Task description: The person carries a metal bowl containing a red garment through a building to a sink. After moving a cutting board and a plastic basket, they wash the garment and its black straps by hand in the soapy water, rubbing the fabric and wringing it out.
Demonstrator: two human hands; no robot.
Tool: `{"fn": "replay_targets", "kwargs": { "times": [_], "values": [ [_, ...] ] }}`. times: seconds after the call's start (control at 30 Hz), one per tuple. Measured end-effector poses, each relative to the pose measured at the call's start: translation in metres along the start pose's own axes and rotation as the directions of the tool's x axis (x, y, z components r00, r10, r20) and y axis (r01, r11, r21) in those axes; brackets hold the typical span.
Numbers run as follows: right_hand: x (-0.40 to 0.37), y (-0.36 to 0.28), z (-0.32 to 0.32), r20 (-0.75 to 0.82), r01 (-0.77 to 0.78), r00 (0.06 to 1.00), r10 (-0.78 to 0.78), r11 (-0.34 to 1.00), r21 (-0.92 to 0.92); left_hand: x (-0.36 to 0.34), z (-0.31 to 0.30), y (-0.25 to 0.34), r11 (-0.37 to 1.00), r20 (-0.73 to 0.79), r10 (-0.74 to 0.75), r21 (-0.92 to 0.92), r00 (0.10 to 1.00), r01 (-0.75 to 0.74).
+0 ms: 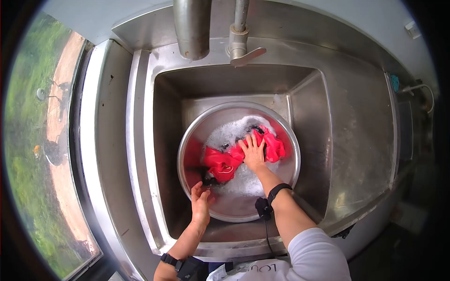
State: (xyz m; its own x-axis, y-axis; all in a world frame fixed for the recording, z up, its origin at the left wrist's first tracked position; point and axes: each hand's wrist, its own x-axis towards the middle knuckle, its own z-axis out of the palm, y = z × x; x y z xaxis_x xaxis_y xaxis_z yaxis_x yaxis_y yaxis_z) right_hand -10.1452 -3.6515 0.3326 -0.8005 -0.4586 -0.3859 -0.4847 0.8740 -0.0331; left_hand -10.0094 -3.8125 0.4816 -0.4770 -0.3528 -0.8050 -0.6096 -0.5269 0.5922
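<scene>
A red and black garment (pixel 220 165) lies bunched in soapy water inside a round metal basin (pixel 182 159). My right hand (pixel 253 153) presses down on the middle of the cloth, its fingers spread. White suds (pixel 229 132) float around the fabric, most thickly on the far side. Over the basin's near left rim is my left hand (pixel 201 206), fingers apart and slightly curled, with nothing in it. It is apart from the garment.
The basin stands in a deep steel sink (pixel 309 122). A faucet with a lever (pixel 248 57) and a thick metal pipe (pixel 192 33) hang above the sink's back edge. A steel drainboard (pixel 361 131) extends to the right. At the left is a window (pixel 61 140) with its ledge.
</scene>
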Motion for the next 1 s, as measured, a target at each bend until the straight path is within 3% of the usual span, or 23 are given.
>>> {"fn": "replay_targets", "kwargs": {
  "times": [0.03, 0.1, 0.13, 0.23, 0.27, 0.3, 0.37, 0.4, 0.43, 0.5, 0.57, 0.6, 0.67, 0.7, 0.73, 0.77, 0.87, 0.93, 0.97, 1.0],
  "values": [
    [-0.007, -0.009, 0.006, -0.061, -0.041, 0.997, 0.037, 0.996, -0.074, 0.000, 0.001, 0.001, 1.000, -0.003, -0.004, -0.001, 1.000, 0.004],
    [-0.031, -0.015, 0.007, 0.099, 0.335, 0.942, -0.320, 0.900, -0.279, 0.000, 0.003, 0.001, 1.000, -0.008, -0.011, -0.011, 1.000, 0.011],
    [-0.040, -0.007, 0.003, 0.127, 0.509, 0.861, -0.493, 0.825, -0.243, 0.000, 0.004, 0.000, 1.000, 0.030, -0.018, -0.025, 0.999, 0.019],
    [-0.022, 0.024, -0.008, 0.046, 0.572, 0.815, -0.578, 0.815, 0.090, -0.003, 0.005, -0.003, 0.998, 0.112, -0.032, -0.058, 0.993, 0.039],
    [-0.016, 0.023, -0.007, -0.032, 0.334, 0.943, -0.332, 0.939, 0.081, -0.007, 0.008, -0.002, 0.996, 0.123, -0.042, -0.071, 0.992, 0.051],
    [-0.008, 0.015, -0.002, -0.067, 0.024, 0.998, -0.011, 0.982, 0.186, -0.011, 0.010, -0.002, 0.994, 0.133, -0.052, -0.090, 0.990, 0.064],
    [0.004, -0.002, 0.000, -0.002, -0.152, 0.987, 0.159, 0.945, 0.288, -0.012, 0.017, -0.008, 0.986, 0.157, -0.077, -0.135, 0.985, 0.099],
    [0.004, 0.001, -0.019, 0.089, 0.051, 0.991, -0.101, 0.894, 0.446, -0.014, 0.025, -0.004, 0.976, 0.170, -0.102, -0.172, 0.980, 0.132],
    [-0.002, -0.004, -0.066, 0.231, 0.081, 0.941, -0.245, 0.831, 0.551, -0.015, 0.031, -0.003, 0.964, 0.186, -0.124, -0.209, 0.975, 0.163],
    [-0.022, -0.001, -0.100, 0.163, 0.036, 0.924, -0.346, 0.502, 0.864, -0.007, 0.036, -0.012, 0.935, 0.218, -0.210, -0.241, 0.953, 0.261],
    [-0.051, 0.006, -0.136, 0.134, -0.012, 0.875, -0.465, 0.257, 0.966, -0.002, 0.042, -0.013, 0.865, 0.265, -0.339, -0.290, 0.903, 0.409],
    [-0.067, 0.009, -0.157, 0.111, -0.050, 0.851, -0.513, 0.132, 0.990, -0.007, 0.044, -0.004, 0.846, 0.349, -0.384, -0.236, 0.855, 0.477],
    [-0.101, 0.008, -0.191, 0.127, -0.079, 0.776, -0.618, 0.103, 0.991, -0.002, 0.047, -0.017, 0.778, 0.607, -0.194, -0.383, 0.771, 0.498],
    [-0.117, 0.006, -0.196, 0.118, -0.144, 0.744, -0.657, 0.015, 0.989, -0.006, 0.050, -0.015, 0.734, 0.704, -0.078, -0.439, 0.706, 0.519],
    [-0.133, 0.007, -0.202, 0.126, -0.197, 0.720, -0.682, -0.027, 0.980, -0.011, 0.055, -0.014, 0.669, 0.668, -0.058, -0.526, 0.742, 0.525],
    [-0.148, 0.005, -0.215, 0.230, -0.349, 0.684, -0.692, -0.033, 0.937, -0.014, 0.058, -0.014, 0.638, 0.642, -0.080, -0.555, 0.763, 0.534],
    [-0.173, 0.015, -0.227, 0.248, -0.439, 0.607, -0.755, -0.059, 0.897, -0.027, 0.071, -0.014, 0.556, 0.588, -0.118, -0.628, 0.800, 0.543],
    [-0.179, 0.028, -0.231, 0.198, -0.460, 0.596, -0.779, -0.129, 0.878, -0.033, 0.077, -0.020, 0.592, 0.652, -0.074, -0.580, 0.755, 0.559],
    [-0.175, 0.037, -0.232, 0.124, -0.458, 0.620, -0.775, -0.229, 0.859, -0.034, 0.080, -0.026, 0.621, 0.664, -0.046, -0.566, 0.746, 0.542],
    [-0.168, 0.045, -0.234, 0.003, -0.332, 0.733, -0.680, -0.353, 0.875, -0.048, 0.082, -0.016, 0.620, 0.617, -0.076, -0.586, 0.784, 0.521]
  ]
}}
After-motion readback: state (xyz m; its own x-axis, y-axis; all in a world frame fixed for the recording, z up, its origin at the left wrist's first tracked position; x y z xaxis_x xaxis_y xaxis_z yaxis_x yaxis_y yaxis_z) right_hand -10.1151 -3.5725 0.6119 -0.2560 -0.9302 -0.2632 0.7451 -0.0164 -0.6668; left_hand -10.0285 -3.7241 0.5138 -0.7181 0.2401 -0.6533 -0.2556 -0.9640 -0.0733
